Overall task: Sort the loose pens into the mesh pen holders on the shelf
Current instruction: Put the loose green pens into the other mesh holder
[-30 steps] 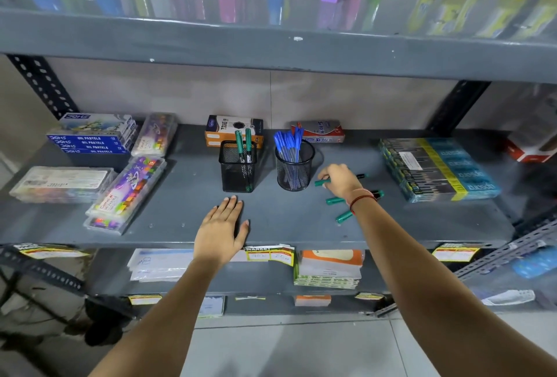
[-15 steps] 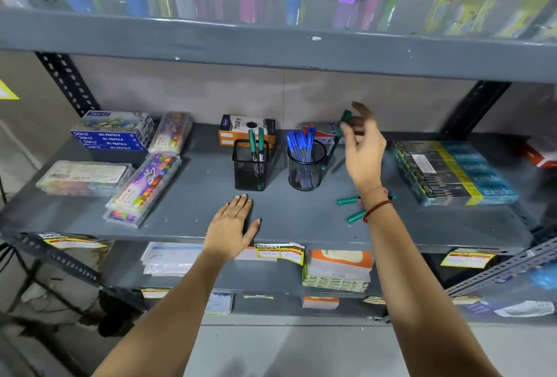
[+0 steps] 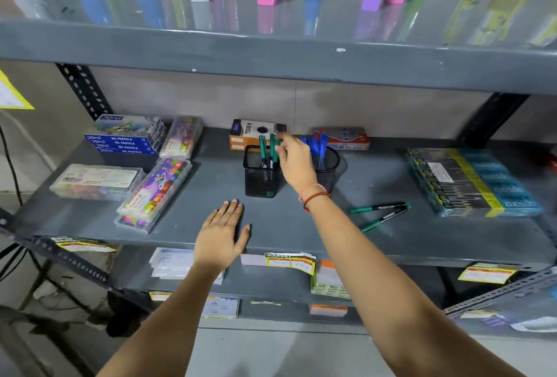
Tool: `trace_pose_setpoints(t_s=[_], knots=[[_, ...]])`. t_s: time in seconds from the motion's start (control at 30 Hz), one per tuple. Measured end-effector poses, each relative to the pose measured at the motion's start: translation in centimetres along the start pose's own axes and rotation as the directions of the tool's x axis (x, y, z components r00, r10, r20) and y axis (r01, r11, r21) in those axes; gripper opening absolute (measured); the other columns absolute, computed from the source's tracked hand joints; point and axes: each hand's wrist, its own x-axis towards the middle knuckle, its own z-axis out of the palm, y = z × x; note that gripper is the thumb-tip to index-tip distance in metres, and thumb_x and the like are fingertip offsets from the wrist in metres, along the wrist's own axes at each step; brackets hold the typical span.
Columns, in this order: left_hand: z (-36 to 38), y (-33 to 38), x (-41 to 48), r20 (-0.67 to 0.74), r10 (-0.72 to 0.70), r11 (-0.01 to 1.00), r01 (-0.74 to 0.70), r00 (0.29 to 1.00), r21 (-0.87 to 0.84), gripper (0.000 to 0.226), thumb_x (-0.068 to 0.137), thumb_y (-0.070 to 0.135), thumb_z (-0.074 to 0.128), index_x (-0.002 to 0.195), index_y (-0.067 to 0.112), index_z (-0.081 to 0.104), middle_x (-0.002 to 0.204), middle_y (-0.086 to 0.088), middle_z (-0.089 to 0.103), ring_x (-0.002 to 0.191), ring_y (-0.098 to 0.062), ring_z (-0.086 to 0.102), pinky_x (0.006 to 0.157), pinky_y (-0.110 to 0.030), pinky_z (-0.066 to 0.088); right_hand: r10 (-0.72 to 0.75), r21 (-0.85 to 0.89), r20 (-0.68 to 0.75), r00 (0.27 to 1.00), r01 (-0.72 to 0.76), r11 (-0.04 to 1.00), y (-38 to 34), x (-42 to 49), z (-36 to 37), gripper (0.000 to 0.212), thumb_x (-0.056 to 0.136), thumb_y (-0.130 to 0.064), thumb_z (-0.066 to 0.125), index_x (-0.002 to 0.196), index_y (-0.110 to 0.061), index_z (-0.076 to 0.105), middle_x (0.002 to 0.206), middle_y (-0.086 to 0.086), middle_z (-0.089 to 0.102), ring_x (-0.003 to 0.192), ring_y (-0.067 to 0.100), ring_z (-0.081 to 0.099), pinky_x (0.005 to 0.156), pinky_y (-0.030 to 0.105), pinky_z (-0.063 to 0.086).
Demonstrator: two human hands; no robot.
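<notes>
At frame centre the right hand (image 3: 294, 162), blurred, pinches a green pen (image 3: 275, 146) over the square holder (image 3: 261, 176) and half hides the round holder (image 3: 328, 168). The left hand (image 3: 221, 233) lies flat, fingers wide, on the shelf (image 3: 301, 226).

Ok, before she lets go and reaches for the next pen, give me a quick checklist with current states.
1. Right hand over the square mesh holder: ok.
2. Green pen in the grip fully inside the holder: cannot tell, blurred.
3. Square holder upright, green pens only: ok.
4. Round holder upright with blue pens: ok, partly hidden by the wrist.
5. Loose green pens cleared from the shelf: not ok, two remain.
6. Left hand flat on the shelf, clear of both holders: ok.
</notes>
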Motion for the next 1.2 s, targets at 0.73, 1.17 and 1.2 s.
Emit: trace_pose_setpoints(t_s=[0.73, 1.17, 1.2], knots=[[0.2, 0.0, 0.0, -0.012, -0.013, 1.0, 0.013, 1.0, -0.009, 0.065, 0.089, 0.05, 0.025, 0.133, 0.008, 0.048, 0.14, -0.012, 0.046, 0.132, -0.027, 0.038, 0.109, -0.043, 0.027, 0.296, -0.499, 0.26, 0.919, -0.135, 0.856, 13.3, -7.1, -9.2, 0.027, 0.083, 0.001, 0.06, 0.108, -0.007, 0.067, 0.112, 0.017, 0.068, 0.106, 0.035, 0.061, 0.099, 0.043, 0.048], [0.0, 0.2, -0.1, -0.014, -0.012, 1.0, 0.012, 1.0, -0.009, 0.065, 0.089, 0.05, 0.025, 0.133, 0.009, 0.049, 0.14, -0.011, 0.047, 0.132, -0.026, 0.038, 0.108, -0.041, 0.028, -0.067, 0.258, -0.212, 0.975, 0.121, 0.958, -2.5, -4.0, -5.5, 0.029, 0.092, -0.006, 0.054, 0.121, -0.006, 0.054, 0.109, 0.012, 0.062, 0.097, 0.018, 0.06, 0.091, 0.031, 0.051], [0.0, 0.2, -0.1, -0.016, -0.012, 1.0, 0.012, 1.0, -0.009, 0.064, 0.089, 0.05, 0.025, 0.133, 0.009, 0.049, 0.14, -0.01, 0.047, 0.132, -0.026, 0.039, 0.108, -0.041, 0.027, -0.057, 0.282, -0.283, 0.958, 0.14, 0.949, -3.1, -2.9, -5.4, 0.027, 0.091, -0.006, 0.055, 0.118, -0.006, 0.055, 0.105, 0.011, 0.064, 0.095, 0.022, 0.063, 0.09, 0.036, 0.053]])
